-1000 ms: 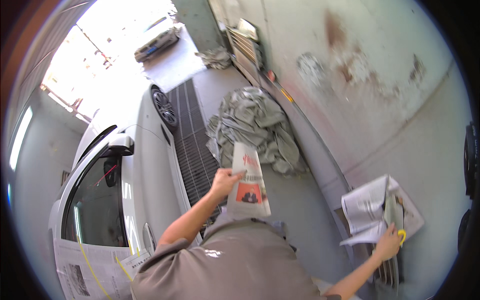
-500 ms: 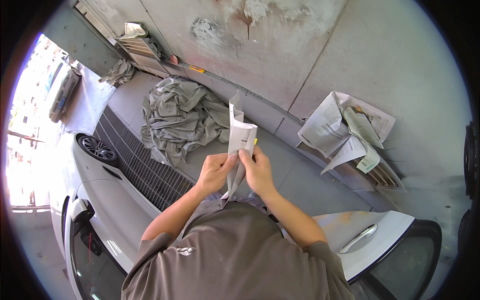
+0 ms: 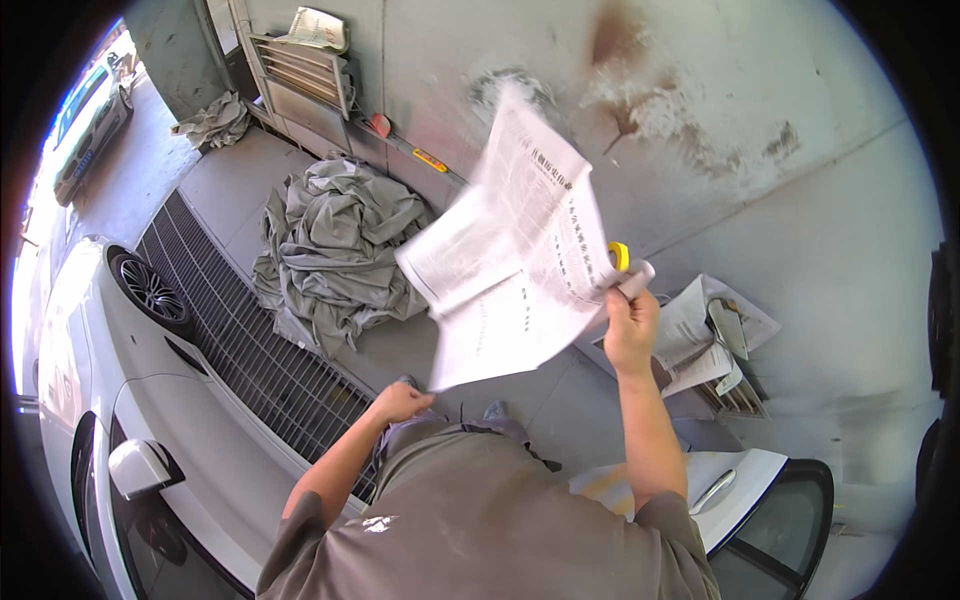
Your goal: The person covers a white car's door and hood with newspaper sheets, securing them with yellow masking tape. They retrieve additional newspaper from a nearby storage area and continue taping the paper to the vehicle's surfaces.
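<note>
white newsprint, thin and limp, spreads between two bare hands: the newspaper (image 3: 510, 270) hangs in the air in front of the body, its far edge tipped up towards the wall (image 3: 720, 120) and creased across the middle. the right hand (image 3: 630, 325) is closed tight on a curled edge, probably because a bunched edge gives more to hold than a flat one. a yellow roll (image 3: 619, 257), perhaps tape, sits just above that fist, likely kept there so that one hand carries both. the left hand (image 3: 402, 402) is lower, its fingers in a narrow pinch at the near corner, which seems to draw the sheet out from its opposite side. the paper is blurred in places, so its far folds are hard to read.

beyond it, a grey cloth (image 3: 345, 250) is heaped on the floor beside the metal grate (image 3: 260, 330), perhaps to leave walking room. more papers (image 3: 690, 325) are tucked at the rack (image 3: 740, 400) by the wall, within easy reach of the right arm. a white car (image 3: 200, 400) stands to the left, and a loose-looking door (image 3: 745, 510) lies to the right.
</note>
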{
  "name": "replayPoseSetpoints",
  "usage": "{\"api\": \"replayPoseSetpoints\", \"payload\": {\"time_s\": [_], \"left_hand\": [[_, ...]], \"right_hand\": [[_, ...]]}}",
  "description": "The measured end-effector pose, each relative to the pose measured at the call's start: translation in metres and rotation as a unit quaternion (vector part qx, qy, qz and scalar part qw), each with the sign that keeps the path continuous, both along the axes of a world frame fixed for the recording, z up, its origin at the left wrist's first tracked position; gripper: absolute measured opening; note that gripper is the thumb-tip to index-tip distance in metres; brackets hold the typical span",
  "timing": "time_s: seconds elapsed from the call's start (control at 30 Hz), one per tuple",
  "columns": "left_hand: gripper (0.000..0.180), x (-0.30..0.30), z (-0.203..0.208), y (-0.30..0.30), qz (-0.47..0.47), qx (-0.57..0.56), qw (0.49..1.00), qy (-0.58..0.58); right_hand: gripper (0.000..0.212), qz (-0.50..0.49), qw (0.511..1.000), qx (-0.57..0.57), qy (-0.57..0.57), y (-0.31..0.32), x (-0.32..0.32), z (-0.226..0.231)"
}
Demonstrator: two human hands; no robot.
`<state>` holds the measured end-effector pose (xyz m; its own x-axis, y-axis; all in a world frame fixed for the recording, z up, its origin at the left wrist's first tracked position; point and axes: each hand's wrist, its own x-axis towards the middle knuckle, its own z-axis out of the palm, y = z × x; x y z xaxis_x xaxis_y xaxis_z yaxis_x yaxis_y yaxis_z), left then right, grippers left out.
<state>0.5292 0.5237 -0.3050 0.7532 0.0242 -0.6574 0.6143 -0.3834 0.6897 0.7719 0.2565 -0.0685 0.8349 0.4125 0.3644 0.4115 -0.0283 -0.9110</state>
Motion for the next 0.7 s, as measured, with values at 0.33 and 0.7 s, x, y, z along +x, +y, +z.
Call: {"api": "replayPoseSetpoints", "payload": {"time_s": [0.33, 0.7], "left_hand": [[0.055, 0.163, 0.161, 0.179, 0.123, -0.127, 0.842, -0.510], [0.027, 0.123, 0.216, 0.070, 0.134, -0.133, 0.907, -0.377]], "right_hand": [[0.029, -0.008, 0.991, 0.098, 0.086, 0.035, 0.019, 0.056], [0.066, -0.144, 0.989, -0.020, 0.023, 0.115, -0.083, 0.000]]}}
